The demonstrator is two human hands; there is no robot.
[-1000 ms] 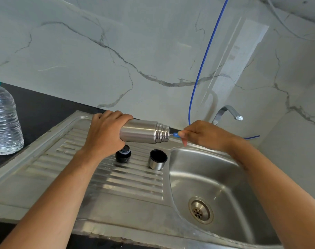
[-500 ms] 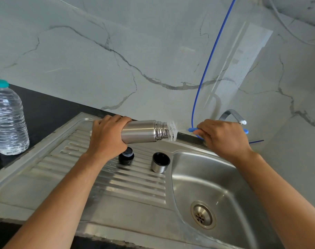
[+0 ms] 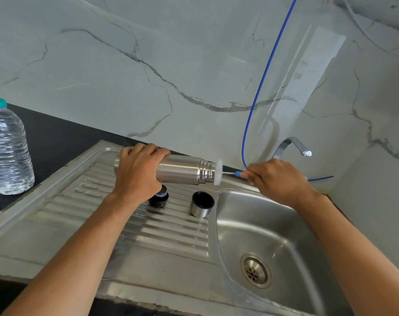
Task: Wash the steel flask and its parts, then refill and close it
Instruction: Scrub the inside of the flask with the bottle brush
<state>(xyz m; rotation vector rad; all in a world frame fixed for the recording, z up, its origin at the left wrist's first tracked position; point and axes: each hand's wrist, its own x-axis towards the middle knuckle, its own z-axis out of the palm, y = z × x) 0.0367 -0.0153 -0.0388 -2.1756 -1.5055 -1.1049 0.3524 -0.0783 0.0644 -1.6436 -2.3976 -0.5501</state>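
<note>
My left hand (image 3: 138,171) grips the steel flask (image 3: 185,169) and holds it level above the drainboard, its open threaded mouth pointing right. My right hand (image 3: 277,179) pinches the blue handle of a bottle brush (image 3: 219,172). The brush's white bristles sit right at the flask's mouth, mostly outside it. On the drainboard below stand the black inner stopper (image 3: 159,198), partly hidden by my left wrist, and the steel cup lid (image 3: 202,204) with its dark opening up.
The steel sink (image 3: 273,229) has its basin and drain (image 3: 256,270) at the right and a ribbed drainboard at the left. A tap (image 3: 293,145) rises behind my right hand. A thin blue tube (image 3: 262,87) hangs down the marble wall. A clear water bottle (image 3: 8,149) stands on the dark counter at far left.
The brush has slid out of the flask: a second ago only the handle showed, now the white bristles are at the mouth. My right hand moved right, then back slightly.
</note>
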